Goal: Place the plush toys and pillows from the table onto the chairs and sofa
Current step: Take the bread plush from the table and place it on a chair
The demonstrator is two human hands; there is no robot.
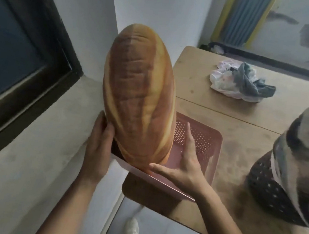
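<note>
We hold the bread-shaped pillow [138, 95] upright in the centre of the frame, with its lower end over the near left corner of the pink basket [197, 141]. We cannot tell if this end rests on the basket rim or is a little above it. Our left hand [98, 147] presses flat against the lower left side of the pillow, and our right hand [180, 166] supports the lower right side, with the thumb under the tip and the fingers stretched up along the pillow. So both hands are open and flat, and together they squeeze the pillow between the 2 palms; no fist is closed.

The basket lies on the wooden table [243, 147], which fills the right half of the frame. At the right edge we see a large plush toy [304, 154] with grey and cream fur, sitting in a dark perforated basket [269, 191]. In the upper right, a crumpled cloth [241, 81] lies on the table.

We judge that the step in hand is the lifting of the pillow away from the table. No chair or sofa is visible here, so the next move calls for turning away and carrying the pillow. It is soft and long, so the pressure from both sides must stay even, or it may bend and slip.
</note>
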